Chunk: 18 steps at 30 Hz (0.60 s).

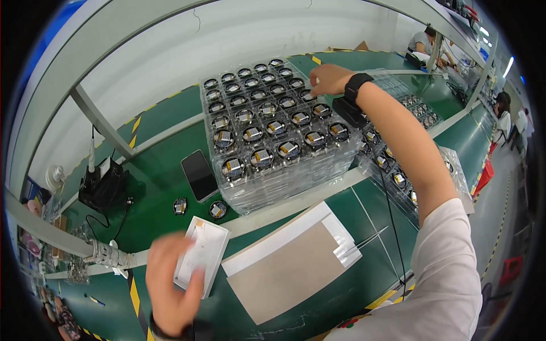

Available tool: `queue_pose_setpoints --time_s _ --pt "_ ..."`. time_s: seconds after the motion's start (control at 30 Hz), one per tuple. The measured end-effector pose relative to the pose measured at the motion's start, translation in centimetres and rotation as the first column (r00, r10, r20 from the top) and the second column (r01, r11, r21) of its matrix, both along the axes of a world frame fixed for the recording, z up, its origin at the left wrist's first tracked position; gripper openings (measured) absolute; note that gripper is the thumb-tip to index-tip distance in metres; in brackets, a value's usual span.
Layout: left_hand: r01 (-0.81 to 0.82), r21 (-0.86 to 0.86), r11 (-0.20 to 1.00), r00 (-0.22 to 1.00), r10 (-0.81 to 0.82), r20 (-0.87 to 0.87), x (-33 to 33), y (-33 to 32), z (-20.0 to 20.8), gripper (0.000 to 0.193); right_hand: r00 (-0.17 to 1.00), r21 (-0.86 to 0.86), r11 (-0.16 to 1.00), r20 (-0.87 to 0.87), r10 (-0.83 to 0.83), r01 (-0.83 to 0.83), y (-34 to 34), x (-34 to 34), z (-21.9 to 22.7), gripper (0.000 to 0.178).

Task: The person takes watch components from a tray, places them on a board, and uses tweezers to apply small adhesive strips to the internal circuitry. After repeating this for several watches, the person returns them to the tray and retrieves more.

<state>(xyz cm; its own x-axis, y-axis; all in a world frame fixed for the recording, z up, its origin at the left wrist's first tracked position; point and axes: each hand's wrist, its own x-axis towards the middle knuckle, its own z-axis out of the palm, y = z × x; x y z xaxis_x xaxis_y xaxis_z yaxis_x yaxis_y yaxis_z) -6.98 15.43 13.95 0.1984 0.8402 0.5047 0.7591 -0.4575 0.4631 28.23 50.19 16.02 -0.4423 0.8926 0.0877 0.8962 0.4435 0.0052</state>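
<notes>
A tall stack of clear plastic trays (278, 176) stands before me, its top tray filled with rows of round black modules (261, 158) showing silver and yellow parts. My right hand (330, 79) is at the far right edge of the top tray, its fingers bent down in a pinch beside a module; their tips and anything between them cannot be made out. My left hand (173, 281), blurred by motion, hovers at the left side of a shallow white box (209, 250), thumb and fingers apart. The box lies tilted on the green mat.
Two loose round modules (218, 209) and a dark phone (199, 175) lie left of the stack. Brown and white card sheets (290, 273) and tweezers (372, 236) lie in front. More module trays (398, 179) stand to the right. A black cable (389, 210) hangs by my right arm.
</notes>
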Motion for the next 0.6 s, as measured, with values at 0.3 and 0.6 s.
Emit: queue_pose_setpoints --time_s 0.3,0.6 --pt "0.064 0.021 0.998 0.94 -0.053 -0.337 4.9 19.6 -2.2 0.053 0.997 -0.048 0.999 0.073 -0.015 0.018 2.2 -2.2 -0.6 0.048" --pt "-0.092 -0.062 0.994 0.94 0.066 -0.334 4.1 17.6 -2.7 0.051 0.976 -0.221 0.971 -0.17 -0.134 0.094 2.2 -7.3 0.8 0.041"
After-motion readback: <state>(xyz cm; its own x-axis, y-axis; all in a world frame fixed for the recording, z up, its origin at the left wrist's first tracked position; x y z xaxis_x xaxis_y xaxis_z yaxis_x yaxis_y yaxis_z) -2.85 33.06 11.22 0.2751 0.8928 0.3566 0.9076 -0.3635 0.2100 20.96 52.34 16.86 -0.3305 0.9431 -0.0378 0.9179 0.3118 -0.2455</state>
